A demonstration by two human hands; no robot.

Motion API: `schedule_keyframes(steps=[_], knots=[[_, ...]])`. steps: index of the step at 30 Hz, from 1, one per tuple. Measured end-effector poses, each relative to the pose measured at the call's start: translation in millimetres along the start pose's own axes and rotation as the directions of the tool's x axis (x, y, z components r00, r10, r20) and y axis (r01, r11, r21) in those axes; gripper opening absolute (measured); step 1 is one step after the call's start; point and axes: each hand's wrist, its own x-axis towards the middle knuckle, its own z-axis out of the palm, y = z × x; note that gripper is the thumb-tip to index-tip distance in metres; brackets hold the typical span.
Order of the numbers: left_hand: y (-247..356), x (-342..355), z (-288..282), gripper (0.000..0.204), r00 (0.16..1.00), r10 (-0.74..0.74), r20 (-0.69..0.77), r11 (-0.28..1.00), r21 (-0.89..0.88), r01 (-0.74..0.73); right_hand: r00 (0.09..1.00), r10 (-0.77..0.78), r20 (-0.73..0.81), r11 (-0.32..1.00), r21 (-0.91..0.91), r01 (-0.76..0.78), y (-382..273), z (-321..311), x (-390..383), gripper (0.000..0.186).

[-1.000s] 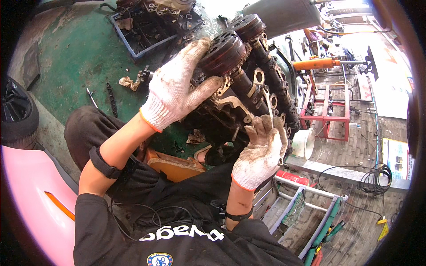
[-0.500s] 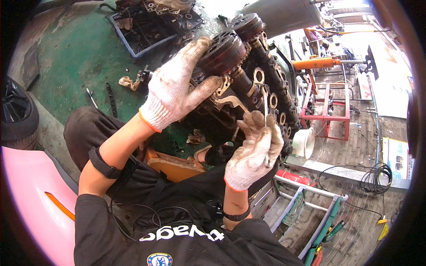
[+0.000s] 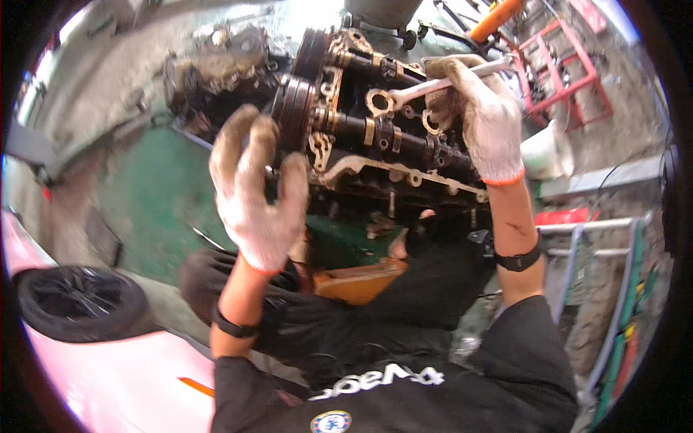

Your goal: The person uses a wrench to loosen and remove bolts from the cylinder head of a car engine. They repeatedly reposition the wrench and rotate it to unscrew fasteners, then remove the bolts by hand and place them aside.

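While the right hand [image 3: 485, 115] holds a wrench [image 3: 420, 90] in curled fingers — leaving one end free over the engine head [image 3: 354, 164] — the left hand [image 3: 258, 200] keeps wide fingers, presumably to span the gear [image 3: 291, 112] at the head's left edge; blur leaves contact unconfirmed.

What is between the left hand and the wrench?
The head view shows a dark round wheel and part of a dark shaft between the left hand and the wrench.

Left hand [image 3: 258, 195] spread, right hand [image 3: 479, 112] curled
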Motion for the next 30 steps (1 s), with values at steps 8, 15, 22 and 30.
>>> schedule_keyframes(steps=[8,15,22,30], knots=[[49.5,54.6,14.1,0.034,0.912,0.154,0.38,0.979,0.069,-0.194,0.936,-0.342,0.084,0.811,0.53,0.249,4.2,12.0,-92.2,0.009],[55.9,94.5,47.9,0.033,0.675,0.109,0.73,0.945,0.134,-0.298,0.608,-0.502,0.615,0.858,0.44,0.263,62.1,43.8,-159.5,0.016],[73.3,101.0,64.6,0.028,0.558,0.009,0.83,0.916,0.216,-0.337,0.649,-0.362,0.669,0.931,0.295,0.214,97.0,49.4,-187.0,0.017],[76.2,107.0,67.9,0.032,0.451,-0.012,0.892,0.909,0.197,-0.366,0.757,-0.307,0.577,0.951,0.216,0.221,100.1,47.7,-184.5,0.016]])
